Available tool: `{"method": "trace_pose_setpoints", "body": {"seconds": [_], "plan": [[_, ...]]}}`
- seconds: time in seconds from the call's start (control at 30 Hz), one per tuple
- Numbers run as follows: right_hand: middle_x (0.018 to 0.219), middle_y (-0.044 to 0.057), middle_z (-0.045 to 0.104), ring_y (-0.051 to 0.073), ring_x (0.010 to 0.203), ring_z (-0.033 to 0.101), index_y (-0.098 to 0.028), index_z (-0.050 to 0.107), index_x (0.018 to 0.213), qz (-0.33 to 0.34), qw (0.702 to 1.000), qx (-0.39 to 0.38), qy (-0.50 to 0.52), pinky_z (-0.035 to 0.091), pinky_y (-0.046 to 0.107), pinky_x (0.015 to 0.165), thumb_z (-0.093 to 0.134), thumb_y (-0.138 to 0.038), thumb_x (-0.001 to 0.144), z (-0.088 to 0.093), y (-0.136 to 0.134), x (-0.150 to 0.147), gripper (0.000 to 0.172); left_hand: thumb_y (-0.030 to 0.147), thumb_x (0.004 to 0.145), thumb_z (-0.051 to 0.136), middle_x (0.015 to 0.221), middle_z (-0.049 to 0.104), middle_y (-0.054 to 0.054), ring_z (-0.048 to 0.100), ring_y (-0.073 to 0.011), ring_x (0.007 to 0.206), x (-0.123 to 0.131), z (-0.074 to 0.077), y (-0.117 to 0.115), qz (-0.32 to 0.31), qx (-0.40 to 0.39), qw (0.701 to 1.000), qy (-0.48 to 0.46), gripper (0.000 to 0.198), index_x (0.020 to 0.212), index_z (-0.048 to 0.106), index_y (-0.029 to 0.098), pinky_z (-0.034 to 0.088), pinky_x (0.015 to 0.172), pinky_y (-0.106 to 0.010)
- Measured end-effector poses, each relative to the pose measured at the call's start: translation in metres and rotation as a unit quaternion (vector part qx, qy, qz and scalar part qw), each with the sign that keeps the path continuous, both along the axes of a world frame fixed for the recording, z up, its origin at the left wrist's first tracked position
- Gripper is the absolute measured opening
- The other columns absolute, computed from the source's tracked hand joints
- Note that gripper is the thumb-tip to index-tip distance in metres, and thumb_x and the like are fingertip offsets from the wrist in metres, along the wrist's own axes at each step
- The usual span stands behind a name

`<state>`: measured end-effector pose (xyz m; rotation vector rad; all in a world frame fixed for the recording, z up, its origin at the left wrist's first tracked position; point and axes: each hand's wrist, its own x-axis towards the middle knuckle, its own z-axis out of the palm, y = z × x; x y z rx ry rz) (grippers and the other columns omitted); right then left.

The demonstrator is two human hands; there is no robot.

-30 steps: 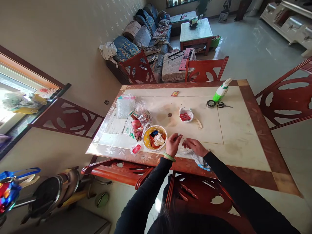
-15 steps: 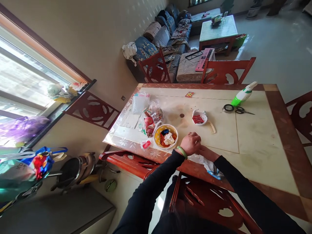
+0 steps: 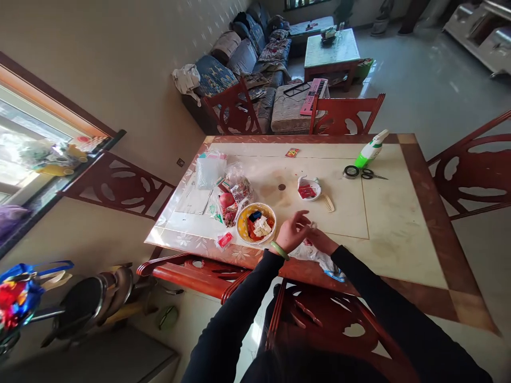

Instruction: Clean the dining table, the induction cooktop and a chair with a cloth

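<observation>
My left hand (image 3: 291,232), with a green bangle (image 3: 279,250) on its wrist, hovers with spread fingers just right of a round bowl (image 3: 256,224) of mixed red, white and yellow items. My right hand (image 3: 321,241) lies close beside it, its fingertips by a small pale scrap (image 3: 312,225). Whether they grip it is hard to see. Crumpled white plastic with a blue edge (image 3: 317,257) lies under my right wrist at the table's near edge. A small white dish (image 3: 308,190) holding red paper stands beyond my hands.
Farther along the table are a green-and-white spray bottle (image 3: 369,150), scissors (image 3: 373,174), a tape roll (image 3: 351,172), a red packet (image 3: 292,152), plastic bags and a red apple (image 3: 225,200). Wooden chairs (image 3: 345,114) surround the table, with a sofa beyond.
My hands have parted: my left hand, closed over my right half a second ago, has lifted and spread its fingers. The view has swung slightly, shifting the table.
</observation>
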<state>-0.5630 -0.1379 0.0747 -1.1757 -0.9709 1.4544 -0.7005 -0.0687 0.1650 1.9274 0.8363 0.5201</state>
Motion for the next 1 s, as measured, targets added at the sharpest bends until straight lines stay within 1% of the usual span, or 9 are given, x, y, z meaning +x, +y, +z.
{"method": "trace_pose_setpoints", "body": {"seconds": [0.07, 0.13, 0.2, 0.33, 0.4, 0.53, 0.63, 0.83, 1.0], "plan": [[0.064, 0.0, 0.054, 0.017, 0.062, 0.046, -0.023, 0.067, 0.085, -0.008, 1.0, -0.01, 0.01, 0.044, 0.034, 0.061, 0.059, -0.08, 0.091, 0.004, -0.002, 0.008, 0.058, 0.025, 0.083, 0.08, 0.135, 0.076, -0.012, 0.072, -0.0245, 0.121, -0.011, -0.014, 0.003, -0.023, -0.019, 0.999, -0.024, 0.075, 0.154, 0.056, 0.022, 0.055, 0.108, -0.04], [0.073, 0.003, 0.062, 0.017, 0.068, 0.052, -0.021, 0.071, 0.088, 0.002, 0.999, -0.021, 0.024, 0.048, 0.033, 0.066, 0.056, -0.082, 0.091, 0.01, -0.005, 0.019, 0.063, 0.027, 0.073, 0.09, 0.142, 0.073, -0.014, 0.069, -0.0291, 0.129, -0.021, -0.031, 0.005, -0.067, -0.05, 0.997, -0.003, 0.087, 0.154, 0.057, 0.022, 0.051, 0.114, -0.044], [0.08, 0.005, 0.068, 0.017, 0.072, 0.056, -0.02, 0.075, 0.087, 0.043, 0.999, -0.02, 0.023, 0.05, 0.032, 0.07, 0.059, -0.082, 0.09, 0.018, -0.007, 0.031, 0.063, 0.024, 0.072, 0.09, 0.132, 0.078, -0.011, 0.073, -0.0294, 0.123, -0.026, -0.047, 0.005, -0.078, -0.071, 0.994, 0.026, 0.072, 0.141, 0.069, 0.022, 0.052, 0.111, -0.043], [0.091, 0.006, 0.076, 0.019, 0.079, 0.063, -0.02, 0.079, 0.089, 0.106, 0.991, 0.029, -0.074, 0.051, 0.033, 0.077, 0.066, -0.065, 0.091, 0.026, -0.006, 0.046, 0.047, 0.027, 0.086, 0.075, 0.093, 0.082, -0.006, 0.076, -0.0238, 0.094, -0.024, -0.069, 0.003, 0.0, -0.076, 0.996, 0.051, 0.017, 0.098, 0.082, 0.019, 0.055, 0.095, -0.034], [0.099, 0.007, 0.079, 0.022, 0.088, 0.068, -0.021, 0.078, 0.096, 0.068, 0.98, 0.077, -0.169, 0.053, 0.035, 0.085, 0.068, -0.051, 0.091, 0.025, -0.006, 0.046, 0.032, 0.034, 0.09, 0.069, 0.077, 0.078, -0.005, 0.073, -0.0209, 0.08, -0.021, -0.074, 0.003, 0.009, -0.09, 0.995, 0.05, 0.021, 0.086, 0.08, 0.017, 0.056, 0.084, -0.031], [0.096, 0.006, 0.077, 0.024, 0.088, 0.071, -0.023, 0.068, 0.101, -0.066, 0.916, 0.15, -0.366, 0.052, 0.036, 0.085, 0.061, -0.028, 0.09, 0.015, -0.007, 0.033, 0.013, 0.039, 0.098, 0.056, 0.075, 0.077, -0.005, 0.072, -0.0187, 0.072, -0.015, -0.08, 0.001, 0.02, -0.179, 0.984, -0.01, 0.04, 0.118, 0.079, 0.013, 0.056, 0.073, -0.028], [0.091, 0.005, 0.073, 0.023, 0.083, 0.069, -0.025, 0.058, 0.096, -0.143, 0.892, 0.166, -0.395, 0.053, 0.034, 0.08, 0.059, -0.025, 0.09, 0.003, -0.007, 0.018, 0.006, 0.032, 0.098, 0.055, 0.071, 0.074, -0.003, 0.068, -0.0164, 0.064, -0.013, -0.083, -0.002, 0.027, -0.203, 0.979, -0.011, 0.049, 0.139, 0.07, 0.01, 0.053, 0.066, -0.026], [0.103, 0.009, 0.067, 0.024, 0.098, 0.07, -0.026, 0.05, 0.074, -0.211, 0.877, 0.203, -0.381, 0.056, 0.036, 0.088, 0.067, -0.03, 0.09, -0.006, -0.007, 0.012, 0.024, 0.025, 0.095, 0.065, 0.077, 0.075, -0.002, 0.065, -0.0158, 0.072, -0.017, -0.079, -0.001, 0.078, -0.054, 0.989, 0.115, 0.018, 0.096, 0.081, 0.017, 0.05, 0.073, -0.026], [0.102, 0.009, 0.072, 0.025, 0.097, 0.07, -0.026, 0.057, 0.073, -0.199, 0.894, 0.173, -0.363, 0.055, 0.039, 0.092, 0.068, -0.054, 0.094, -0.02, -0.025, 0.034, 0.037, 0.02, 0.096, 0.066, 0.094, 0.077, -0.007, 0.069, -0.0217, 0.095, -0.027, -0.067, 0.004, 0.13, 0.019, 0.975, 0.179, 0.015, 0.085, 0.075, 0.021, 0.049, 0.089, -0.031]]}}
